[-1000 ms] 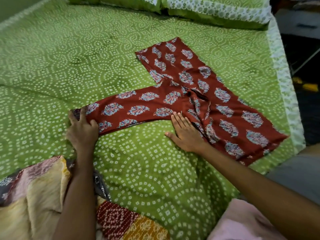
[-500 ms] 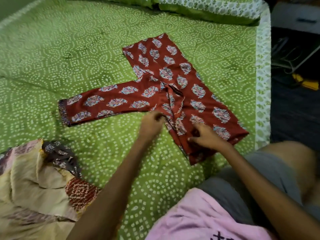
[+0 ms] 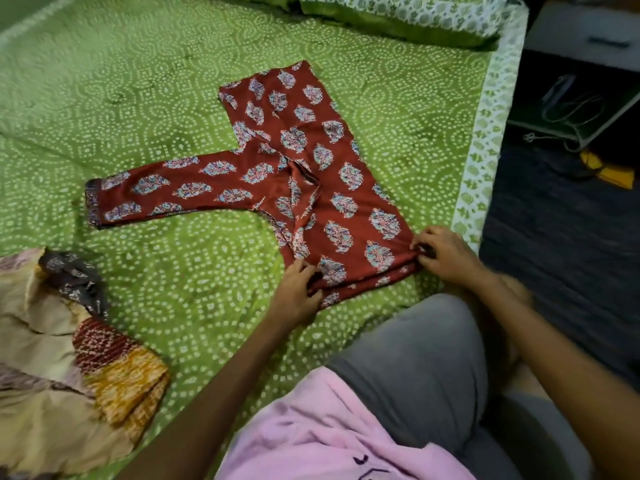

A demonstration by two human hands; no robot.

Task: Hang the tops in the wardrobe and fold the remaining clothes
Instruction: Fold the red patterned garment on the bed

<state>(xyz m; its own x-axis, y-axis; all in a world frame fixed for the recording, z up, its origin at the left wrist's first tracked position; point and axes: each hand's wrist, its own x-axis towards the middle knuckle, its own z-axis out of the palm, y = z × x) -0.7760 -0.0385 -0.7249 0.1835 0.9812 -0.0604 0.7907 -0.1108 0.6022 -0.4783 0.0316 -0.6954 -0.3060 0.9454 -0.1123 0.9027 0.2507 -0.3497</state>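
Red printed trousers (image 3: 311, 174) lie spread on the green bedsheet (image 3: 138, 98), one leg stretched to the left and the other pointing away toward the pillows. The waist end lies nearest me. My left hand (image 3: 299, 285) grips the waist's left corner, fingers curled over the cloth edge. My right hand (image 3: 443, 254) pinches the waist's right corner near the bed's side edge.
A heap of beige, maroon and yellow clothes (image 3: 69, 358) lies at the lower left of the bed. Green pillows (image 3: 398, 15) line the far end. The bed's white patterned border (image 3: 485, 133) runs along the right, with dark floor and cables (image 3: 571, 109) beyond.
My left hand left the left leg's hem and came to the waist's left corner. My right hand slid from the crotch area to the waist's right corner. The view shifted right.
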